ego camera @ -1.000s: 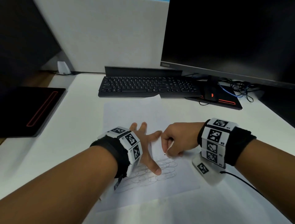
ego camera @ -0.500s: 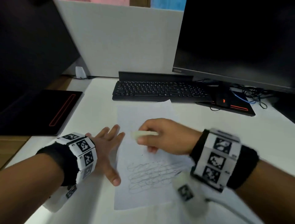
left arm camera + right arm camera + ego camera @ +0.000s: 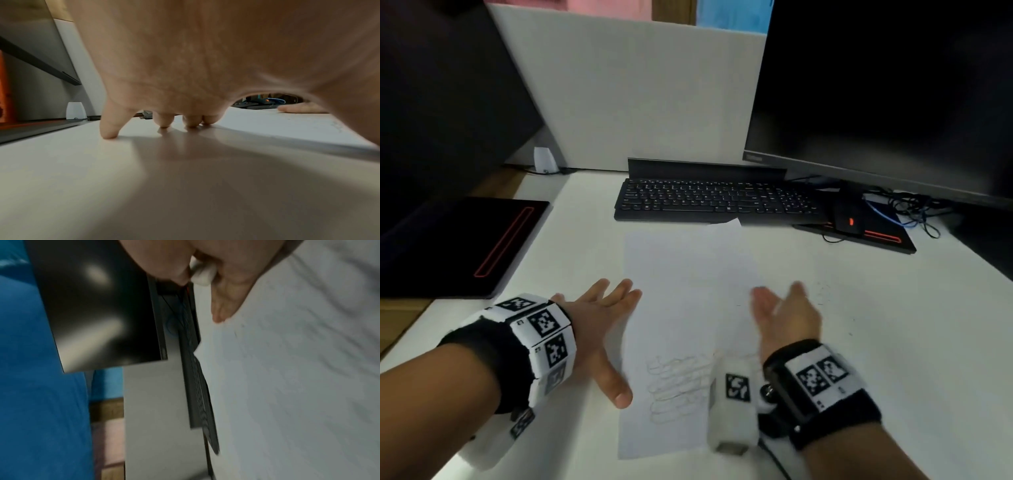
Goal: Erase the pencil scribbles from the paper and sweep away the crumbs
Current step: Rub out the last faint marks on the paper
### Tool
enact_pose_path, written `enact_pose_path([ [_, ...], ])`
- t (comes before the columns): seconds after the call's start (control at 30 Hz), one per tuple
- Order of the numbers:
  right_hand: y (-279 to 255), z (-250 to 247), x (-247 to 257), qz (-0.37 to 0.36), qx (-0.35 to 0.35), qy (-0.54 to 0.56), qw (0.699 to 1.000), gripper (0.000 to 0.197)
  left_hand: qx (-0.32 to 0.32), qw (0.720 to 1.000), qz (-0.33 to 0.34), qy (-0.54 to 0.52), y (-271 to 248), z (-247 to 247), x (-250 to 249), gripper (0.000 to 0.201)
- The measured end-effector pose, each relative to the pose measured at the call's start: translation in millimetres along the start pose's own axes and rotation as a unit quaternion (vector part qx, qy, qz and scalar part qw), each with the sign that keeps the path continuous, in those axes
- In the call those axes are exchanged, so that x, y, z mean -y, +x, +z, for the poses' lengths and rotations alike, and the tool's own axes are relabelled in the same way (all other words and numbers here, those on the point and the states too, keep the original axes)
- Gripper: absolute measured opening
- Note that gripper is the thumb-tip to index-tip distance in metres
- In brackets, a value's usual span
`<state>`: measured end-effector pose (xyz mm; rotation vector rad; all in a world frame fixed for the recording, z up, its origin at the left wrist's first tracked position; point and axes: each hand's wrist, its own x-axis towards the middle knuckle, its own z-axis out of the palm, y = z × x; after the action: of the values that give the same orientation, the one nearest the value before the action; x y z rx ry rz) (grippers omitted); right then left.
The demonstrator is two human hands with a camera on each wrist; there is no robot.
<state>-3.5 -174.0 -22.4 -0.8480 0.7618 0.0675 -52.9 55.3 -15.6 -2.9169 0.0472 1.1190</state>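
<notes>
Desk [image 3: 482,342] unchanged; right hand [image 3: 784,315] swept off scribbles [image 3: 681,387].

We count one paper [image 3: 688,294] on the counter [image 3: 893,342], bearing one patch of scribbles [image 3: 678,387]. We see two hands, left [image 3: 599,329] and right [image 3: 784,315], one eraser [image 3: 202,274], one keyboard [image 3: 715,200], one monitor [image 3: 887,85], two dark pads with red lines [image 3: 465,246] [image 3: 873,236], and one small white device [image 3: 544,159].

Black wristbands [image 3: 493,363] carry white blocks printed with square codes.
</notes>
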Motion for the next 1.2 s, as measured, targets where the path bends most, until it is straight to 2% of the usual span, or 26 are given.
enact_pose_path([
  [0.03, 4.5, -2.9, 8.6, -0.049, -0.014, 0.019, 0.999, 0.042, 0.0, 1.0, 0.001, 0.0, 0.1, 0.0, -0.3, 0.153],
  [0.07, 0.0, -7.0, 11.7, -0.075, 0.0, 0.053, 0.996, 0.04, 0.0, 1.0, 0.002, 0.0, 0.7, -0.7, -0.6, 0.154],
  [0.1, -10.5, -6.6, 11.5, -0.071, 0.031, 0.068, 0.995, 0.032, 0.0, 1.0, 0.003, -0.002, 1.1, -1.4, -0.9, 0.154],
  [0.17, -33.9, -1.5, -18.6, -0.001, 0.112, 0.024, 0.993, 0.019, 0.004, 1.0, 0.005, -0.005, 0.6, -2.9, -2.0, 0.158],
  [0.23, -59.6, 7.7, -57.6, 0.09, 0.181, -0.035, 0.979, 0.022, 0.016, 1.0, 0.002, -0.001, -0.3, -4.9, -3.6, 0.165],
  [0.3, -68.1, 12.3, -81.9, 0.194, 0.224, -0.021, 0.955, 0.024, 0.024, 1.0, 0.002, 0.008, -0.3, -6.6, -4.1, 0.167],
  [0.37, -46.8, 13.6, -79.5, 0.232, 0.186, 0.02, 0.955, 0.022, 0.023, 1.0, 0.011, 0.005, 1.4, -6.5, -2.1, 0.168],
  [0.4, -31.4, 13.8, -65.3, 0.222, 0.148, 0.057, 0.962, 0.021, 0.019, 1.0, 0.015, 0.001, 1.6, -6.3, -1.0, 0.168],
  [0.43, -19.7, 12.8, -44.4, 0.17, 0.114, 0.068, 0.977, 0.022, 0.015, 1.0, 0.017, -0.001, 1.4, -5.8, -0.3, 0.168],
  [0.47, -4.8, 8.5, -26.8, 0.07, 0.093, 0.024, 0.993, 0.03, 0.012, 1.0, 0.017, -0.004, 1.2, -4.9, 0.1, 0.168],
  [0.5, 8.8, 4.0, -9.7, -0.003, 0.075, 0.017, 0.997, 0.038, 0.01, 1.0, 0.016, -0.006, 1.3, -3.9, 0.4, 0.167],
  [0.57, 17.6, -6.7, 14.6, -0.095, 0.025, 0.05, 0.994, 0.044, 0.008, 1.0, 0.016, -0.006, 1.8, -1.7, 1.3, 0.165],
  [0.6, 8.9, -10.9, 22.0, -0.095, 0.018, 0.074, 0.993, 0.041, 0.007, 1.0, 0.016, -0.004, 2.0, -1.4, 1.7, 0.165],
  [0.67, -15.3, -12.1, 1.3, -0.068, 0.072, 0.065, 0.993, 0.025, 0.013, 1.0, 0.014, -0.006, 1.2, -2.0, 1.4, 0.165],
  [0.8, -68.2, -6.5, -84.6, 0.091, 0.204, -0.02, 0.974, 0.021, 0.02, 1.0, 0.001, 0.001, -2.9, -6.0, -4.5, 0.164],
  [0.87, -61.5, -6.3, -88.2, 0.13, 0.225, -0.032, 0.965, 0.02, 0.017, 1.0, 0.001, 0.004, -2.9, -6.5, -5.2, 0.163],
  [0.93, -34.6, -8.6, -60.0, 0.102, 0.209, -0.005, 0.972, 0.02, 0.016, 1.0, 0.004, 0.0, -2.3, -6.5, -3.6, 0.165],
  [1.03, 12.6, -9.9, 5.5, -0.021, 0.108, 0.016, 0.994, 0.016, 0.009, 1.0, 0.011, -0.007, -1.8, -4.2, -1.8, 0.164],
  [1.1, 17.8, -11.3, 33.1, -0.062, 0.044, 0.036, 0.996, 0.025, 0.001, 1.0, 0.012, -0.01, -2.2, -3.1, -1.8, 0.163],
  [1.13, 11.4, -10.7, 35.4, -0.064, 0.051, 0.05, 0.995, 0.027, 0.0, 1.0, 0.012, -0.012, -2.4, -2.8, -1.5, 0.164],
  [1.2, -9.7, -12.9, 14.0, -0.055, 0.117, 0.055, 0.99, 0.025, 0.002, 1.0, 0.01, -0.014, -1.1, -2.3, -0.3, 0.166],
])
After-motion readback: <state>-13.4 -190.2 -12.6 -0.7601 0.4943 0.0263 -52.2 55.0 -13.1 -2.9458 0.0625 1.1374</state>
